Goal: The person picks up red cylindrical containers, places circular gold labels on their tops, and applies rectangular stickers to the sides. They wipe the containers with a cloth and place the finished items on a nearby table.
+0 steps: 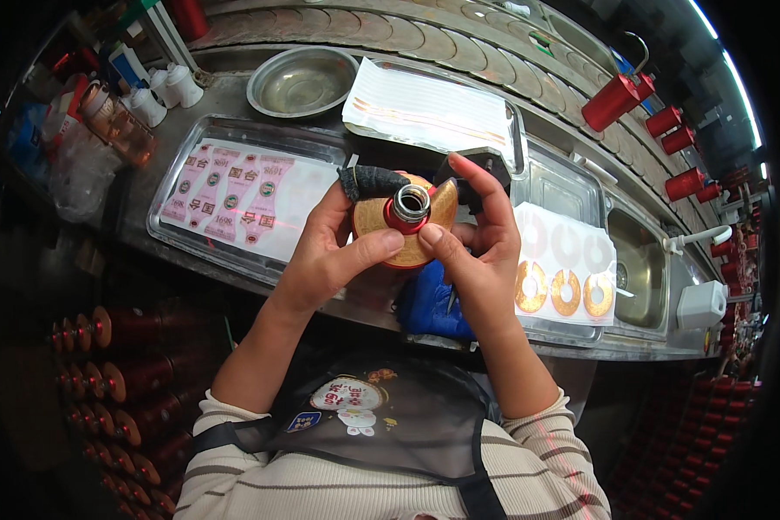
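In the middle of the head view a red bottle (396,213) points its uncapped, threaded mouth toward me. Around its neck, on the shoulder, lies a gold ring-shaped label (373,217); its right end stands up as a curved flap. My left hand (325,251) is closed round the bottle's left side, thumb pressing the label. With its thumb on the label's lower right, my right hand (487,260) is closed against the shoulder, index finger raised. A dark padded piece (377,183) touches the bottle behind my left fingers. Most of the bottle's body is hidden.
A label sheet (566,251) with gold rings lies at right, beside a sink (640,269). Left is a tray (160,227) with pink printed labels. Behind stand a metal bowl (303,82) and a tray with white strips (429,104). Red bottles (139,377) fill the lower left.
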`<move>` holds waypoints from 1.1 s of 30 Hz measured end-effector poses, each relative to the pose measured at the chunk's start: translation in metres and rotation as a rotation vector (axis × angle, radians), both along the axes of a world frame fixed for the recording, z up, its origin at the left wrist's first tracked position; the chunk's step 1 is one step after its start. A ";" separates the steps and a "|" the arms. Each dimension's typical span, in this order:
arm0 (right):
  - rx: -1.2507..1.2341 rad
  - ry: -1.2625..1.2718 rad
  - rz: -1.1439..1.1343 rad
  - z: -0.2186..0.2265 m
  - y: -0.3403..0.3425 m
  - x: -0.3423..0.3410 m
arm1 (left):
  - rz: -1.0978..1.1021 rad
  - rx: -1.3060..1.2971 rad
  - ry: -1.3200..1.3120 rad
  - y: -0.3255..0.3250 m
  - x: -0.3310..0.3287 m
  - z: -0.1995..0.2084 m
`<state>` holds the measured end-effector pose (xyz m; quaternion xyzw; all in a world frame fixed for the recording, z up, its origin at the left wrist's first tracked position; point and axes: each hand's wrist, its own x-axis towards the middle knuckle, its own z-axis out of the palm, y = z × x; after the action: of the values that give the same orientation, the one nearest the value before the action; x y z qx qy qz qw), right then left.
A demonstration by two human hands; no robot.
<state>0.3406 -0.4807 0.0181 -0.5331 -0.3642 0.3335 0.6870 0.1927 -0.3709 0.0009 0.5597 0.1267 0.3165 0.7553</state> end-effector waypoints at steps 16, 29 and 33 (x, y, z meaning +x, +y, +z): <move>-0.028 0.023 -0.107 0.000 -0.005 0.015 | -0.240 0.118 0.024 0.043 -0.005 -0.006; -0.166 0.077 0.042 0.000 0.001 0.005 | 0.024 -0.069 -0.039 0.002 -0.001 -0.009; -0.121 0.001 0.021 -0.012 0.004 0.004 | 0.035 -0.050 -0.048 0.002 0.001 -0.008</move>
<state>0.3446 -0.4771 0.0063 -0.5697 -0.3486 0.3624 0.6501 0.1937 -0.3691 -0.0072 0.5306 0.1264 0.3398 0.7662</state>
